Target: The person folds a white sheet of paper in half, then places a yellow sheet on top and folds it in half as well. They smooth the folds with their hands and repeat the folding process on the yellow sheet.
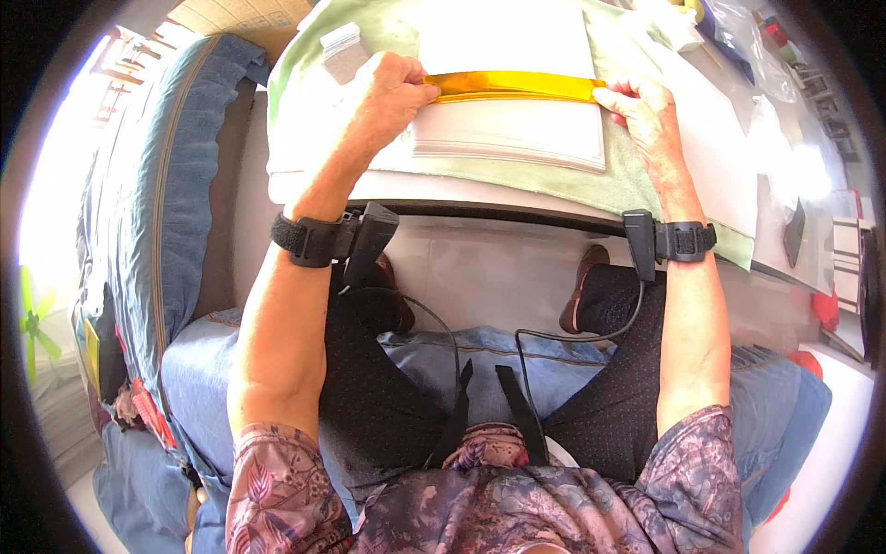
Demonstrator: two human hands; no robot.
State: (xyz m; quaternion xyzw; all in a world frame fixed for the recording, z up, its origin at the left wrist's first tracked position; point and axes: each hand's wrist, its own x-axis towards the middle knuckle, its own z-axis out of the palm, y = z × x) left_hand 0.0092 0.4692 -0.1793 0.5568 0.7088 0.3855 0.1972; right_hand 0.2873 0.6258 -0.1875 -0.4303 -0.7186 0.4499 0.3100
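Note:
A shiny gold strip (512,84) stretches between my two hands above a stack of white sheets (512,131). Its left end is pinched between the thumb and fingers of my left hand (394,86). My right hand (640,107) grips the right end the same way. The strip looks folded or layered, with a second gold edge showing along its lower side. Beneath it, the white sheets lie on a pale green cloth (533,181) spread over the table. Close to my left hand rests a small stack of grey-and-white pieces (344,54).
Denim-covered seating (187,138) runs along the left. A cardboard box (239,15) stands at the far left. Clear plastic bags (744,41) lie at the table's right. Black wrist devices (370,239) trail cables toward my lap. The table's dark front edge (484,209) crosses above the floor.

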